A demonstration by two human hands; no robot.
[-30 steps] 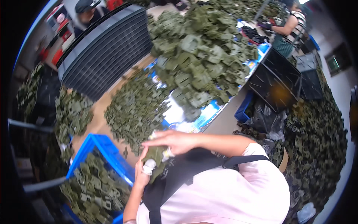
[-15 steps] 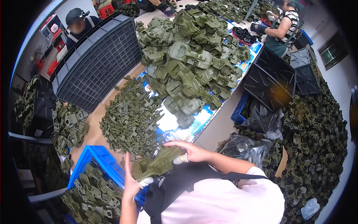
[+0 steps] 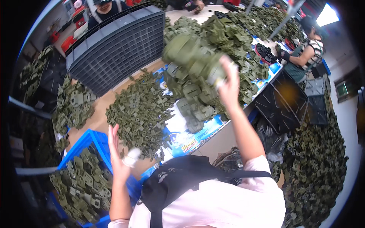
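Observation:
Out over the big heap of olive-green plastic toy vehicle bodies [image 3: 195, 91], my right hand [image 3: 229, 81] grips one toy vehicle body [image 3: 184, 53], blurred by motion. White covering shows on a finger of that hand. My left hand [image 3: 119, 163] is empty, its fingers stretched up and its white-covered thumb apart from them. It hovers beside the blue crate [image 3: 91, 138] on the left, which holds several olive parts [image 3: 81, 186]. Between the crate and the heap lies a pile of small olive parts [image 3: 138, 110].
A grey lattice crate [image 3: 118, 49] stands on its side at the far left of the table. Black crates [image 3: 281, 100] and a large mass of dark green parts [image 3: 315, 163] are at the right. One person [image 3: 310, 53] works at far right, another [image 3: 106, 13] behind the grey crate.
My right hand has carried the toy vehicle body away from me, up over the heap. My left hand has let go of it and moved slightly left. The view has shifted.

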